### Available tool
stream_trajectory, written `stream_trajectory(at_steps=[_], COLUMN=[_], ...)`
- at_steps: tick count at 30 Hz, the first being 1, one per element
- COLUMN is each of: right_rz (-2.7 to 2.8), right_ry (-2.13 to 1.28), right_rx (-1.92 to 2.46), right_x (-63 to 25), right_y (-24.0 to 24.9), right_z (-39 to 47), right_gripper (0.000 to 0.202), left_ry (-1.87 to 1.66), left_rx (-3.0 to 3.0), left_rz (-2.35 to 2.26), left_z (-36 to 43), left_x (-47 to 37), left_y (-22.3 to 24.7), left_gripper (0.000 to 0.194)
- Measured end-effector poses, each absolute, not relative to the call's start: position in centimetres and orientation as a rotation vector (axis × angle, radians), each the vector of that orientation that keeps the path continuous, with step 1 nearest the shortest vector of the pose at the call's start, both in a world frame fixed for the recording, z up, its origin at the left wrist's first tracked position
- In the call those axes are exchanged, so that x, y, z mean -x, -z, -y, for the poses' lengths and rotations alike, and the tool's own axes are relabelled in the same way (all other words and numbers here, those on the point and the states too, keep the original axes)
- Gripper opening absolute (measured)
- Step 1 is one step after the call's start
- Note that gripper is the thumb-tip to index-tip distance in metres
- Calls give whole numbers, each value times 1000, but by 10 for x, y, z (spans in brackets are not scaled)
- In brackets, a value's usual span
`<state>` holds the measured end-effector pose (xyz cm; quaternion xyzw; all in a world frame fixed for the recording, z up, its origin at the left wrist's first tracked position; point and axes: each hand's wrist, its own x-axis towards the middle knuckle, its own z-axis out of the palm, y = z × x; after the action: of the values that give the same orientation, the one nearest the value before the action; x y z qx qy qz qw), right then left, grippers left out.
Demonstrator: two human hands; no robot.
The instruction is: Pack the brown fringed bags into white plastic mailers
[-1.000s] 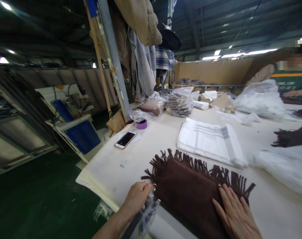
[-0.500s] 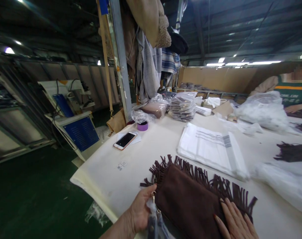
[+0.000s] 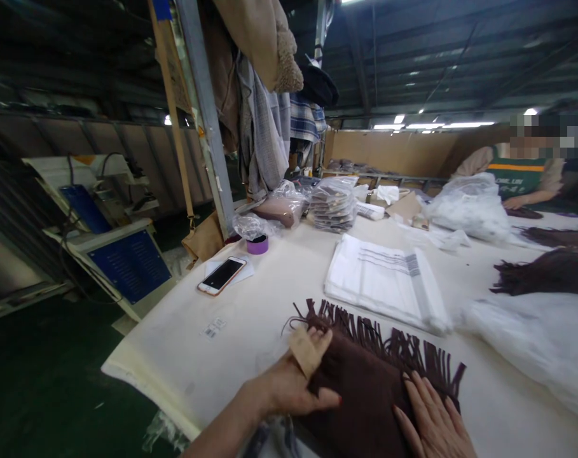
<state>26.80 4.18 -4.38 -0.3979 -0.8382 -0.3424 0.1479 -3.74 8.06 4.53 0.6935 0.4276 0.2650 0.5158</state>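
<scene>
A dark brown fringed suede piece [image 3: 365, 375] lies on the cream table [image 3: 250, 312] in front of me. My left hand [image 3: 293, 385] rests on its left edge, with a small tan paper tag [image 3: 305, 348] between the fingers. Flat on the brown piece's right part lies my right hand [image 3: 432, 420], fingers spread and pressing down. A clear plastic wrap [image 3: 274, 442] shows below my left wrist at the table's near edge.
A stack of white plastic bags [image 3: 384, 280] lies beyond the brown piece. A phone [image 3: 220, 275] and purple tape roll [image 3: 257, 244] sit at the left. Bagged goods [image 3: 334, 203], more brown fringed pieces [image 3: 546, 270] and another person [image 3: 522, 172] are at the far right.
My left hand let the metal ring and plastic wrap drop below the table edge, moved up onto the brown piece and now has a tan tag in its fingers. The right hand stays pressed flat.
</scene>
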Motion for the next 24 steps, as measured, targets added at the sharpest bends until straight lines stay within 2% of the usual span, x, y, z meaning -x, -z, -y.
stream_trajectory(at_steps=[3,7,9,13,17,21,24], right_rz=[2373,2391,2355,2238,2217,2231,2179], right_ry=[966,934,937,958,890,844,798], right_rx=[1135,1268,1321,1336,1315,1296,1361], right_x=[-262,-259,-257,-253,-252,-251,-251], right_y=[37,36,39,47,50,49,49], right_z=[-40,-38,-38,-40,-40,-39,-39], right_gripper=[35,39,41,42,41,39,42], left_ry=[-253,-266,-295,-349,-456,-933,-1020], left_rx=[-2222,-2449,-2578,-2914,-3189,-3393,-3296], left_rz=[-1134,-1155,-1127,-1070,-1080,-985,-1294], left_z=[-69,-59,-55,-45,-37,-28,-23], left_x=[19,7,6,3,-1,1,6], left_y=[-48,-30,-23,-16,-13,-9,-6], left_gripper=[103,98,92,65,51,35,33])
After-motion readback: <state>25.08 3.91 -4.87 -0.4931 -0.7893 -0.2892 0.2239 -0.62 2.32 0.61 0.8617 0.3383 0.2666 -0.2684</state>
